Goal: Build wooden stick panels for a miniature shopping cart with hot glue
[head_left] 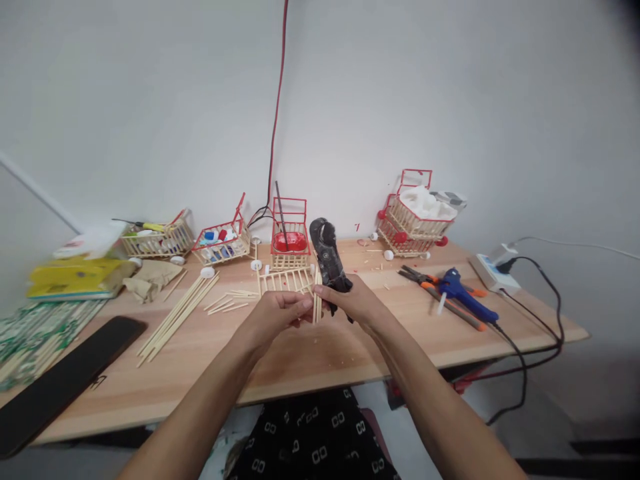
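My left hand [283,312], closed, pinches a small bundle of short wooden sticks [317,303] held upright over the table. In my right hand [353,298] is a black hand tool [327,257] with a rounded head, pointing up and slightly left; its exact kind is unclear. The right thumb also rests against the sticks. Just behind my hands lies a flat ladder-like frame of sticks [285,283]. Short cut sticks [231,301] and longer sticks [183,313] lie to the left of my hands.
Small stick-built carts stand along the wall, one with a red bowl [290,242], another piled with white material [425,202]. Right are pliers [423,280], a blue glue gun [463,293] and a power strip [493,272] with cables. A black phone-like slab [70,380] and wrapped chopsticks [43,340] lie left.
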{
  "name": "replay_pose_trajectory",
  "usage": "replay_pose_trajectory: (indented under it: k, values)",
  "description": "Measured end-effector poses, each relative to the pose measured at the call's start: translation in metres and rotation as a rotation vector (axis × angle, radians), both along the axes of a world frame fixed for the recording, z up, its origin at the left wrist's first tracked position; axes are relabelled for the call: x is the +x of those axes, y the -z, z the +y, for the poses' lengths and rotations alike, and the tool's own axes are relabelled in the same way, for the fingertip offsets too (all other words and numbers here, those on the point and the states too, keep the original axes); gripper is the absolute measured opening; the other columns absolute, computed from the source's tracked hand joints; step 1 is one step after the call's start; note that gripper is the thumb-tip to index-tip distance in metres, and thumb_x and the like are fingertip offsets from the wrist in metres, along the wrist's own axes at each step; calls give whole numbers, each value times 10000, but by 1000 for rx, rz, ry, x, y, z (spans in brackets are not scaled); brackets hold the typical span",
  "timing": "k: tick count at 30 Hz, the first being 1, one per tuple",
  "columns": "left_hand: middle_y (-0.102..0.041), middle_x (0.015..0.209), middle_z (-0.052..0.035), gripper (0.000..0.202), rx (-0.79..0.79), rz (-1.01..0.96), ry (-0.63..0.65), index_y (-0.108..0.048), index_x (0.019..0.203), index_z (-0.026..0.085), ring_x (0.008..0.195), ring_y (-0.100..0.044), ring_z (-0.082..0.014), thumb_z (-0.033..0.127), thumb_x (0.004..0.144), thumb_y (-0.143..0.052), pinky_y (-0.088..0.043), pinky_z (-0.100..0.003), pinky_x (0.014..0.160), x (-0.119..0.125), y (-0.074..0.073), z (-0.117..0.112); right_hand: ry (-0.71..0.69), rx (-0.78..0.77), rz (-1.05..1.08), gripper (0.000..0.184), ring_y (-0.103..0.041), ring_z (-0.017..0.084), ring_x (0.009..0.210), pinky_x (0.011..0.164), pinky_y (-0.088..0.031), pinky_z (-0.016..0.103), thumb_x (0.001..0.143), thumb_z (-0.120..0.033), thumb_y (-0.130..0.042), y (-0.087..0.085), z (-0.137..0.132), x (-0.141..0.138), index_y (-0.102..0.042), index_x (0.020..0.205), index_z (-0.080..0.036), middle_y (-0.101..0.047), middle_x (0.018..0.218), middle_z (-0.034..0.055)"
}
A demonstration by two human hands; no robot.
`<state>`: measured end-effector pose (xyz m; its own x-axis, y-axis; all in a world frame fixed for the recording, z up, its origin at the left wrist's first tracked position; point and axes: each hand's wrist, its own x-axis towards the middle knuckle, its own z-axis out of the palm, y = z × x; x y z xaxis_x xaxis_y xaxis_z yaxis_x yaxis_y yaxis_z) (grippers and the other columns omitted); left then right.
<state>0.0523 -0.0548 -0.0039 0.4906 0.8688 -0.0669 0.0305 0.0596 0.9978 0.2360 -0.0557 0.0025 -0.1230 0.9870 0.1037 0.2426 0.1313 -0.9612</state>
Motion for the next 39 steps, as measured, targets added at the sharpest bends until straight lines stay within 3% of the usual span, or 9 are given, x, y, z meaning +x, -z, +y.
replay_pose_trajectory:
  k: [4, 7, 9, 12, 16, 19, 26, 34, 39]
  values:
    - [-724, 759, -48, 321, -8, 18, -80, -726, 858, 130, 670, -616, -140, 377, 657, -763, -449, -250, 663, -2, 1, -2, 94, 126, -170, 231, -528, 131, 549, 514, -391, 229, 729, -351, -646, -2, -7, -12, -539, 610, -184, -575, 572, -18]
    - [-742, 797, -39, 413, 27, 14, -181, -688, 1012, 152, 744, -664, -185, 298, 634, -767, -482, -274, 703, -4, 9, -10, 110, 238, -255, 100, -570, 151, 642, 581, -408, 238, 776, -275, -597, 5, -21, -25, -597, 715, -195, -624, 671, -11]
    - [-741, 777, -30, 313, 113, 90, -239, -691, 965, 165, 756, -675, -212, 270, 672, -721, -492, -281, 685, -7, 18, -18, 83, 297, -275, 59, -587, 159, 694, 632, -422, 246, 790, -210, -568, 13, -32, -33, -627, 790, -209, -643, 733, -7]
    - [-736, 768, -27, 88, 326, 278, -341, -698, 773, 191, 791, -673, -250, 237, 723, -642, -498, -298, 673, -12, 36, -28, 40, 371, -276, 212, -611, 180, 800, 718, -441, 264, 740, -90, -547, 26, -47, -41, -642, 864, -232, -666, 836, 4]
    - [-739, 851, -29, 170, 493, 335, -367, -705, 876, 238, 922, -647, -275, 203, 747, -601, -495, -317, 730, -17, 59, -32, 8, 417, -263, 376, -615, 197, 868, 758, -453, 276, 658, -9, -488, 37, -57, -44, -631, 907, -250, -669, 910, 18]
    - [-737, 805, -40, 158, 534, 342, -311, -706, 842, 257, 905, -647, -280, 183, 751, -600, -487, -319, 714, -16, 64, -31, 18, 420, -241, 362, -615, 202, 850, 746, -455, 278, 641, -18, -485, 39, -58, -43, -627, 886, -244, -666, 881, 22]
    - [-739, 761, -30, 209, 224, 211, -330, -685, 911, 191, 762, -686, -233, 202, 702, -677, -500, -310, 713, -7, 36, -40, 108, 200, -188, 70, -614, 193, 705, 637, -449, 274, 770, -244, -576, 38, -48, -36, -638, 775, -210, -664, 733, 9]
    - [-738, 711, -36, 226, -46, 13, -244, -688, 826, 146, 682, -686, -184, 213, 621, -754, -505, -288, 692, -11, 27, -41, 134, 10, -142, 268, -591, 181, 600, 558, -438, 273, 728, -427, -635, 28, -29, -8, -662, 714, -160, -671, 668, 43]
    - [-745, 763, -59, 268, -215, -69, -219, -699, 828, 145, 684, -671, -148, 293, 624, -790, -488, -259, 678, -20, 28, -48, 259, 51, -595, 214, -615, 190, 648, 571, -401, 250, 763, -358, -598, 22, -5, 28, -698, 773, -169, -696, 697, 49]
